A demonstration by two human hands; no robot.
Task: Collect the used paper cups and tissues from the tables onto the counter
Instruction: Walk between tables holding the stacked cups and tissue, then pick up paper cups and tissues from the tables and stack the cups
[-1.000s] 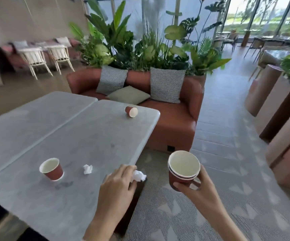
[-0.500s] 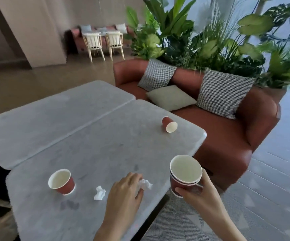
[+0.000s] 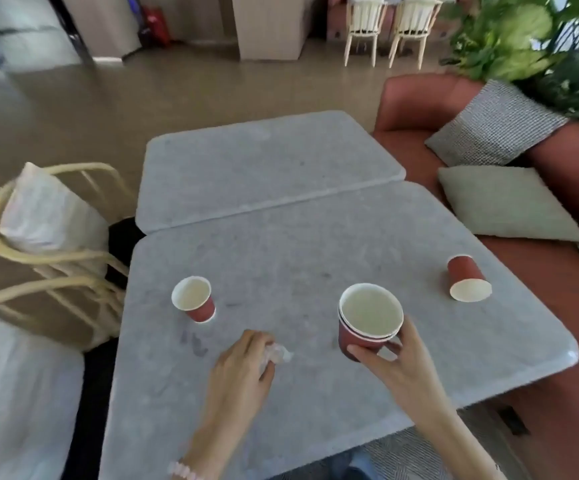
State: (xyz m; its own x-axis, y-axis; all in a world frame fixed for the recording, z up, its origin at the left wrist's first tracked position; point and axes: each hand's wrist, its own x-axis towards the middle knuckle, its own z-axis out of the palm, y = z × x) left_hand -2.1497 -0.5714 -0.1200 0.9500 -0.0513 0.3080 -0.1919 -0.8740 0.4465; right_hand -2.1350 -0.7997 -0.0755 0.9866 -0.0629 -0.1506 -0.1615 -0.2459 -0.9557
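Above the grey table point(image 3: 316, 237), the left hand point(image 3: 243, 370) reaches forward palm-down, fingers curled round a crumpled tissue point(image 3: 277, 353), while the right hand point(image 3: 400, 370) grips the base of an upright stack of cups point(image 3: 367, 320), between a standing cup point(image 3: 194, 299) and a tipped cup point(image 3: 466, 278).

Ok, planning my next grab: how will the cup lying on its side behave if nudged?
The tipped paper cup lies on its tapered side, so it would probably roll in an arc. It looks empty: likely light, crushable. Near the table edge, it might fall.
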